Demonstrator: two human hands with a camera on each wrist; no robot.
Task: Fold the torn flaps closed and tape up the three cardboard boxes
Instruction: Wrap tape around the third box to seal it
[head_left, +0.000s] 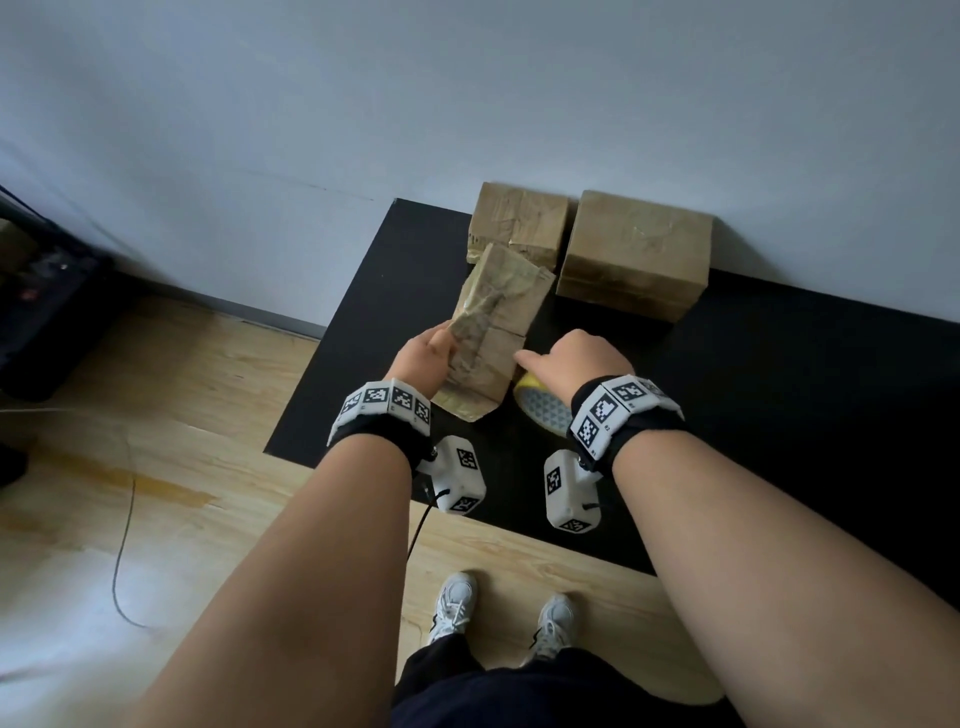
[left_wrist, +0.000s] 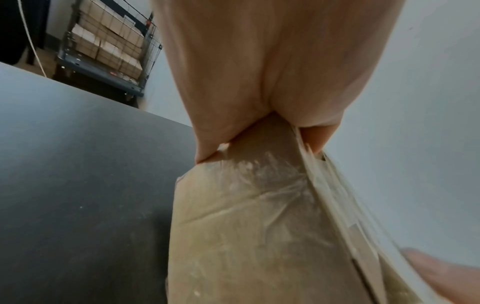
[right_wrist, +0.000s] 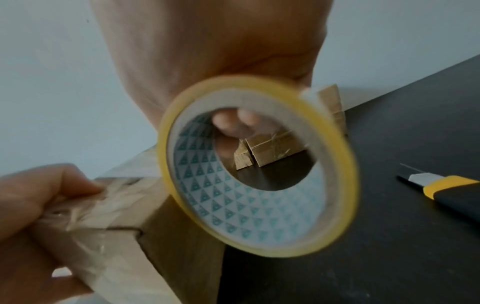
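Note:
A narrow cardboard box (head_left: 493, 332) wrapped in wrinkled clear tape stands tilted on the black mat (head_left: 779, 389). My left hand (head_left: 441, 338) grips its left side, thumb on the taped face (left_wrist: 246, 226). My right hand (head_left: 540, 364) is just right of the box and holds a yellow tape roll (head_left: 540, 410), fingers through its core (right_wrist: 259, 170). Its index finger points at the box's right edge. Two more taped boxes, a smaller one (head_left: 519, 223) and a larger one (head_left: 636, 254), sit at the back against the wall.
A yellow and black utility knife (right_wrist: 441, 189) lies on the mat to the right of the tape roll. A wire cart of boxes (left_wrist: 109, 47) stands far left. A cable (head_left: 122, 545) trails over the wooden floor; my feet (head_left: 452, 603) stand at the mat's near edge.

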